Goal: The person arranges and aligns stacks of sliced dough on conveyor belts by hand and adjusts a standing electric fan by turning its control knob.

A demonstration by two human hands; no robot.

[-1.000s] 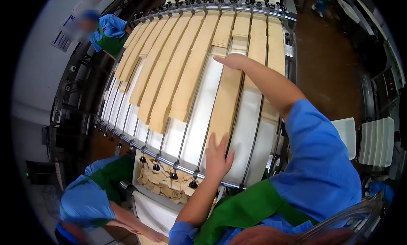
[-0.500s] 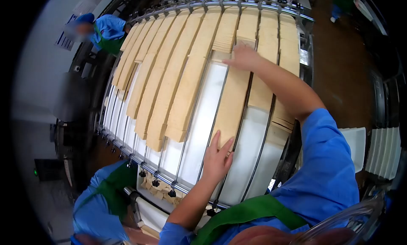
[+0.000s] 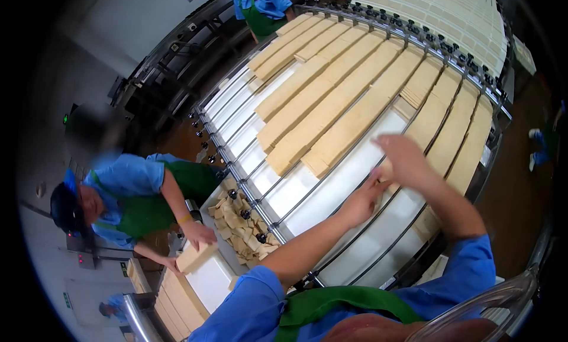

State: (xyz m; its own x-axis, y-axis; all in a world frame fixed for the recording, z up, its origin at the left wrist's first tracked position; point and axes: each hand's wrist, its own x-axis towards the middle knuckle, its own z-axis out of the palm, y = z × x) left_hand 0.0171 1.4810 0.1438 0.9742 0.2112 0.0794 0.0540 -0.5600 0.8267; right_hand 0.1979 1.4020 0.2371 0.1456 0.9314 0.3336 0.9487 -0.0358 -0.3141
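Note:
My right hand (image 3: 405, 158) is over a row of thin beige flat pieces (image 3: 427, 124), packed face to face in a lane. Its thumb and forefinger are apart, and nothing shows between them. Just below it, my left hand (image 3: 358, 206) reaches up to the near end of the same row, fingers stretched out and close to my right hand. Its fingertips are partly overlapped there, so contact with the pieces is hard to see. A white bare lane (image 3: 331, 195) lies left of my hands.
Thin metal rods (image 3: 307, 191) divide the slanted white table into lanes, with more beige rows (image 3: 355, 123). Black knobs (image 3: 261, 238) line its near edge. A bin of broken pieces (image 3: 236, 223) stands below. At left, a co-worker (image 3: 142, 194) holds a beige block (image 3: 196, 257).
My view has swung left. My right hand has come back toward me from the row's far end, and my two hands are now close together at its near end.

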